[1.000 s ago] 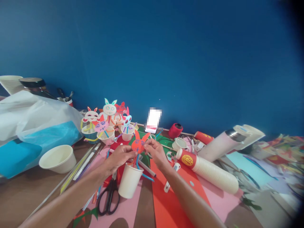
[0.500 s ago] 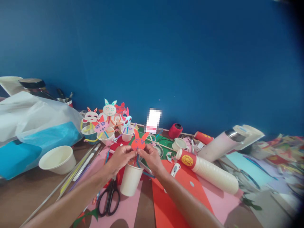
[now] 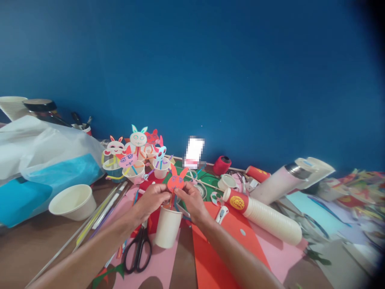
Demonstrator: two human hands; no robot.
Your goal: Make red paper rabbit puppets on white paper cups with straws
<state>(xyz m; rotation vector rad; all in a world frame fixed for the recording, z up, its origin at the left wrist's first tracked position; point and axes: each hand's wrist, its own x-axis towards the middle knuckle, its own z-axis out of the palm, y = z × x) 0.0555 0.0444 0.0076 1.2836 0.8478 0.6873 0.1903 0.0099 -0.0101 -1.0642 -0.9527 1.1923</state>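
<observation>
Smooth, matt paper cup [image 3: 168, 229]

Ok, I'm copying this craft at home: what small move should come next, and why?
Probably press the orange rabbit face gently against the strips below: the right hand has its thumb at the chin, the left hand is alongside, and the white cup stands underneath.

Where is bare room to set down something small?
Bare brown tabletop lies before the white paper bowl, left of loose strips; a narrow gap shows between pink paper and orange paper. Crowded: around the orange paper rabbit.
</observation>
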